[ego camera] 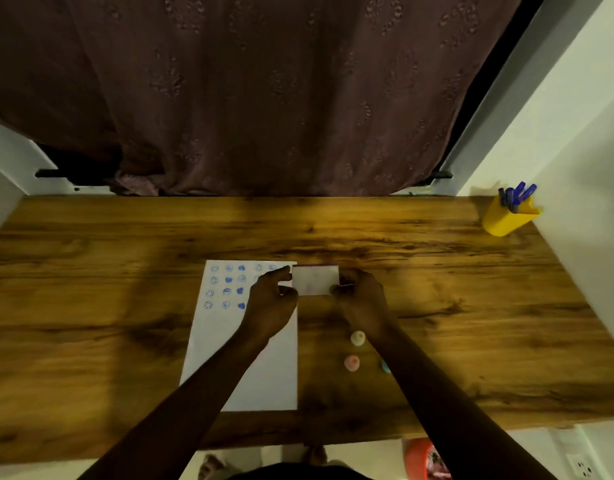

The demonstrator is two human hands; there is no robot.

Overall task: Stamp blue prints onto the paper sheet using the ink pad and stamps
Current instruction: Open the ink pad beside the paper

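Note:
A white paper sheet (260,368) lies on the wooden table, with several blue prints in rows across its top part. Just right of its top corner is the ink pad box (315,279), white and rectangular with a thin blue edge at the back. My left hand (270,299) grips the box's left side and my right hand (362,296) grips its right side. Nearer to me, right of the sheet, stand a cream stamp (357,338) and a pink stamp (352,363). A light blue stamp (385,367) peeks out from under my right forearm.
A yellow cup (508,218) with blue pens stands at the table's far right corner by the white wall. A dark curtain (264,98) hangs behind the table's far edge. Below the near edge, an orange object (419,457) lies on the floor.

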